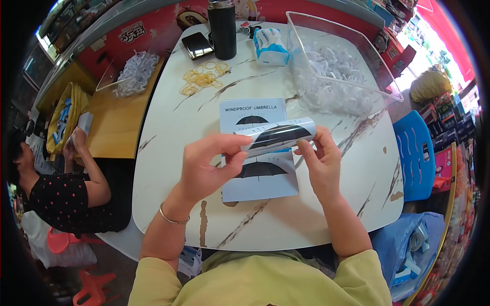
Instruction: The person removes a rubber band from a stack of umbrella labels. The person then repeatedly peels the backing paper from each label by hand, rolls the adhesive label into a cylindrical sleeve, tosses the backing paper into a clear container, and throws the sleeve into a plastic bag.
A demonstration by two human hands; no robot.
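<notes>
My left hand [212, 166] and my right hand [321, 160] hold a rolled umbrella-printed sheet [279, 134] between them, thumbs and fingers pinching its two ends. The roll is raised, tilted slightly up to the right. Below it on the marble-patterned table [178, 173] lie flat printed sheets [260, 191], the upper part reading "WINDPROOF UMBRELLA" above a black umbrella picture. The roll and my hands cover part of these sheets. Beyond them is a loose pile of yellow rubber bands [203, 76].
A clear bin [352, 84] of white curled pieces stands back right, beside a blue-white packet [271, 47]. A black bottle [222, 30] and a phone [197, 46] are at the back. Another person [66, 194] sits at left; a blue chair [414, 155] is at right.
</notes>
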